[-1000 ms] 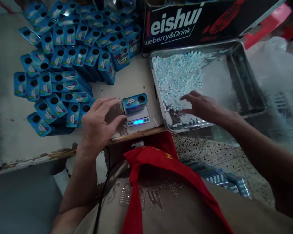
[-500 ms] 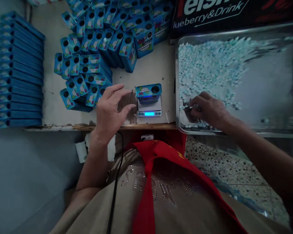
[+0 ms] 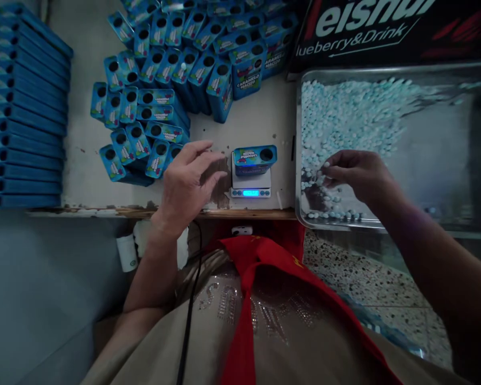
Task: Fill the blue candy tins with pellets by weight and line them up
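Observation:
My left hand hovers left of a small digital scale, its thumb and fingers apart with nothing between them. On the scale stands a blue candy box with a round hole in its top, not touched by the hand. Over the left part of a metal tray, my right hand is closed in a pinch on small white candies, partly hidden by the fingers. Pale mint and white candies lie spread across the tray's left half.
Many blue boxes with round holes stand grouped at the back left. A column of stacked blue boxes lines the far left. Behind the tray is a black printed box. The wooden table edge runs along the front.
My right hand has lifted from the candies at the tray's lower left, moving slightly up and right, fingers pinched. My left hand keeps its pose. The whole view has shifted a little.

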The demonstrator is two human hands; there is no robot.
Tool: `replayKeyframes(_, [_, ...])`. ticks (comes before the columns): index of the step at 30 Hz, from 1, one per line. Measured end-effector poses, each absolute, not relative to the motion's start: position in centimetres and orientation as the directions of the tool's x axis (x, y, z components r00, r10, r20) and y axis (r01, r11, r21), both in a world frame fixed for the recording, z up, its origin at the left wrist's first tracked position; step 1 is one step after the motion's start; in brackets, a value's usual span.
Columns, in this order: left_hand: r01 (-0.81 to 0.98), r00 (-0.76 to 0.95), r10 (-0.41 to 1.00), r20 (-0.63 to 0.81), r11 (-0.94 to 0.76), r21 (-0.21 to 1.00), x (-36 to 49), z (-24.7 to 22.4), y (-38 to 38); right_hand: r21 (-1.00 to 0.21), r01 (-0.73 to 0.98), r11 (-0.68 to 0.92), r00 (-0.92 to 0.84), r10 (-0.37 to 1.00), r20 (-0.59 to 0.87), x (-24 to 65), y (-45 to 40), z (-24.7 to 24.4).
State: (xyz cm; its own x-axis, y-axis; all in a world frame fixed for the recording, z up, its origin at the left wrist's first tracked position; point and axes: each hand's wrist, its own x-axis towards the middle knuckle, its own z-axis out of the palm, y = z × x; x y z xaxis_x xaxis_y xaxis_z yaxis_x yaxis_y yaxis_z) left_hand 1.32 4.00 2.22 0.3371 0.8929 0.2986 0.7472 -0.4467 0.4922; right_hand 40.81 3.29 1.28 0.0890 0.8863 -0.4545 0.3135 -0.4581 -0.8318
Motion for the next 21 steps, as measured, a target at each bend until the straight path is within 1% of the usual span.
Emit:
replayKeyframes(2, [0.719, 0.359, 0.880, 0.311, -0.474, 0.509, 1.2, 1.8, 4.2, -0.858, 0.284, -0.429, 0.056, 0.900, -0.431, 39.4, 4.2, 2.8])
replayKeyframes(4, [0.705, 0.369, 0.874, 0.317, -0.485, 0.517, 1.0, 1.6, 4.4, -0.892, 0.264, -0.367, -0.025, 0.922, -0.387, 37.8, 5.3, 4.5])
replayKeyframes(5, [0.704, 0.367, 0.873, 0.320, -0.486, 0.518, 0.8, 1.5, 4.5, -0.902, 0.285, -0.325, -0.077, 0.930, -0.359, 36.9, 5.8, 5.4])
replayKeyframes(7, [0.704, 0.364, 0.874, 0.323, -0.485, 0.518, 0.6, 1.6, 4.7, -0.892, 0.398, -0.213, -0.175, 0.937, -0.302, 35.1, 6.9, 7.1])
replayKeyframes(9, [0.696, 0.381, 0.861, 0.336, -0.506, 0.509, 0.5, 1.8, 4.8, -0.817, 0.573, -0.063, -0.255, 0.934, -0.252, 33.4, 7.8, 8.5])
replayKeyframes(10, [0.683, 0.401, 0.846, 0.353, -0.532, 0.500, 0.4, 1.8, 4.8, -0.749, 0.662, 0.023, -0.289, 0.930, -0.227, 32.6, 8.1, 9.2])
replayKeyframes(12, [0.650, 0.441, 0.811, 0.383, -0.583, 0.486, 0.4, 1.9, 4.8, -0.569, 0.796, 0.207, -0.365, 0.914, -0.178, 31.3, 8.5, 10.1])
replayKeyframes(14, [0.634, 0.460, 0.799, 0.387, -0.601, 0.487, 0.5, 1.7, 4.8, -0.400, 0.839, 0.368, -0.454, 0.879, -0.144, 30.4, 8.7, 10.7])
replayKeyframes(15, [0.636, 0.459, 0.804, 0.377, -0.594, 0.493, 0.6, 1.6, 4.8, -0.345, 0.836, 0.427, -0.494, 0.859, -0.134, 30.1, 8.6, 10.8])
replayKeyframes(17, [0.648, 0.449, 0.820, 0.355, -0.573, 0.502, 0.7, 1.3, 4.8, -0.293, 0.815, 0.500, -0.550, 0.826, -0.121, 29.6, 8.5, 10.9])
replayKeyframes(21, [0.653, 0.443, 0.819, 0.364, -0.573, 0.496, 0.6, 0.9, 4.8, -0.280, 0.807, 0.520, -0.568, 0.814, -0.122, 29.1, 8.2, 11.0])
